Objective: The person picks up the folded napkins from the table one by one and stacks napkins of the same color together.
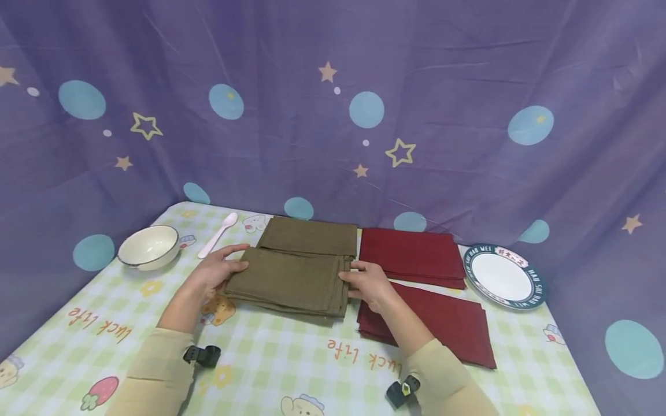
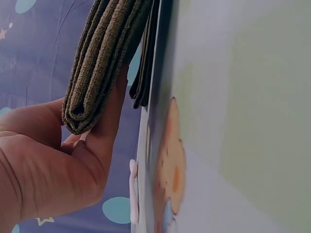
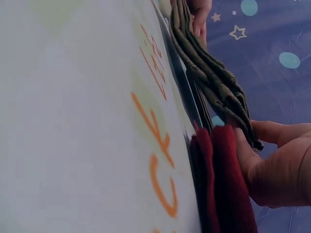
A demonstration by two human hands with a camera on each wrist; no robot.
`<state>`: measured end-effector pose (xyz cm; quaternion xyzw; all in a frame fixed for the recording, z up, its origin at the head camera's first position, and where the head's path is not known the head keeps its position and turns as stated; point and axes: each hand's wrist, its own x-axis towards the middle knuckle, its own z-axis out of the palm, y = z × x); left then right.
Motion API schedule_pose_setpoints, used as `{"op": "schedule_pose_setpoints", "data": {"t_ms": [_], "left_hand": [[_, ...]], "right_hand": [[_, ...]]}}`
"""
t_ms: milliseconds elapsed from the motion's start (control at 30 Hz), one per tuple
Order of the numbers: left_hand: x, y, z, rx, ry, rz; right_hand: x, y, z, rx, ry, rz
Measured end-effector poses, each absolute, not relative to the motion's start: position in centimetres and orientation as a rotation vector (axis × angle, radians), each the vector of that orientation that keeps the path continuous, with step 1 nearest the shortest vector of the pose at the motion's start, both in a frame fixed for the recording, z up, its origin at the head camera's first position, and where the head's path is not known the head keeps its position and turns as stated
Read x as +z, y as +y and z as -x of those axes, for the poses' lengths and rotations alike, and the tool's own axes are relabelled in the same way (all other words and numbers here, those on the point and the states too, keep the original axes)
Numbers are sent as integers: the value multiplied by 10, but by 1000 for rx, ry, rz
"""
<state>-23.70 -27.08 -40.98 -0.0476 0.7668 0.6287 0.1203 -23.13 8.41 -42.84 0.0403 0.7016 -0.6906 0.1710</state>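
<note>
Both hands hold a folded olive-green cloth [image 1: 286, 280] by its two short ends, raised over the table. My left hand [image 1: 215, 270] pinches the left end, thumb on top and fingers beneath; the folded layers of the olive cloth [image 2: 99, 63] show edge-on in the left wrist view. At the right end my right hand [image 1: 370, 283] grips it likewise, and the cloth [image 3: 214, 82] sags slightly between the hands in the right wrist view. Behind it lies a second folded olive cloth [image 1: 312, 236]. Close under the right hand is a folded dark red cloth [image 1: 437, 323].
Another folded red cloth [image 1: 411, 254] lies behind the near red one. At the right stands a green-rimmed white plate [image 1: 502, 276]. A cream bowl [image 1: 150, 248] and a pink spoon [image 1: 218, 236] are at the left on the checked tablecloth [image 1: 270, 370]. A purple curtain [image 1: 291, 144] hangs behind.
</note>
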Motion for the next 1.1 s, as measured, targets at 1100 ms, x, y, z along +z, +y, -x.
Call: {"op": "schedule_pose_setpoints", "data": {"t_ms": [1100], "left_hand": [[-395,-253,286,1950,2139,95]], "right_hand": [[-415,105,289,-2054,1803,-121]]}}
